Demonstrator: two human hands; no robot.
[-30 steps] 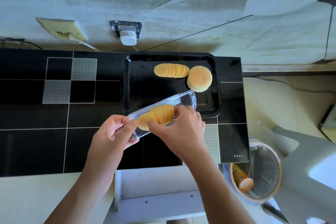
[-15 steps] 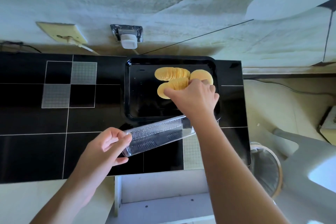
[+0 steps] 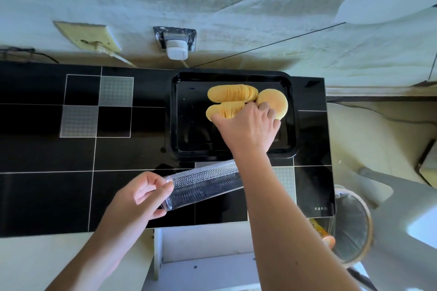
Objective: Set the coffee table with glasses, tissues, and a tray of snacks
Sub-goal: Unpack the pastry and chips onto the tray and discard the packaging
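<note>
A black rectangular tray (image 3: 186, 125) lies on the glossy black table (image 3: 47, 153) near the wall. In its far right part lie a row of yellow chips (image 3: 233, 93) and a round bun (image 3: 274, 101). My right hand (image 3: 248, 130) reaches over the tray and grips a second stack of chips (image 3: 224, 110), pressing it down just in front of the first row. My left hand (image 3: 139, 196) holds the left end of an empty clear plastic chip sleeve (image 3: 205, 186) above the table's near edge.
A wall socket with a white plug (image 3: 176, 48) sits behind the tray. To the right of the table stand a lined waste bin (image 3: 352, 224) holding a chip can (image 3: 324, 236), and a grey plastic chair (image 3: 402, 208). A white shelf (image 3: 201, 250) lies below the table edge.
My right hand lifted the chip stack out of the clear sleeve and carried it onto the tray beside the first row. My left hand lowered the emptied sleeve toward the table's near edge.
</note>
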